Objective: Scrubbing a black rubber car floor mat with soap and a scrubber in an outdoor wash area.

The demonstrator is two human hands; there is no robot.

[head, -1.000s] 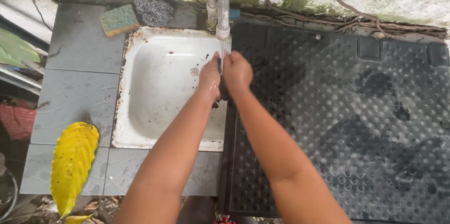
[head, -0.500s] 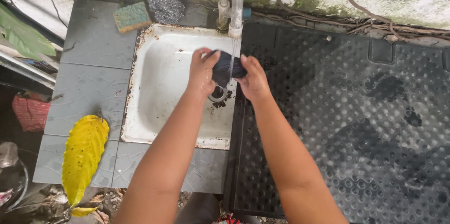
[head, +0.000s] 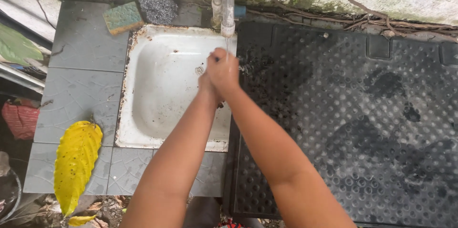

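Water point(head: 227, 46) runs thinly from the pale upright tap pipe point(head: 227, 4) onto the right hand point(head: 223, 69), pressed against the left hand point(head: 206, 84) over the white rust-rimmed square sink point(head: 162, 85), whose drain sits at nine o'clock.

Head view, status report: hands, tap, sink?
Both hands pressed together, right hand over left hand, under tap. Thin stream running. White sink below. Nothing visibly held.

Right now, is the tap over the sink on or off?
On. A thin stream of water falls from the tap onto the clasped hands, right hand over left hand, above the white sink.
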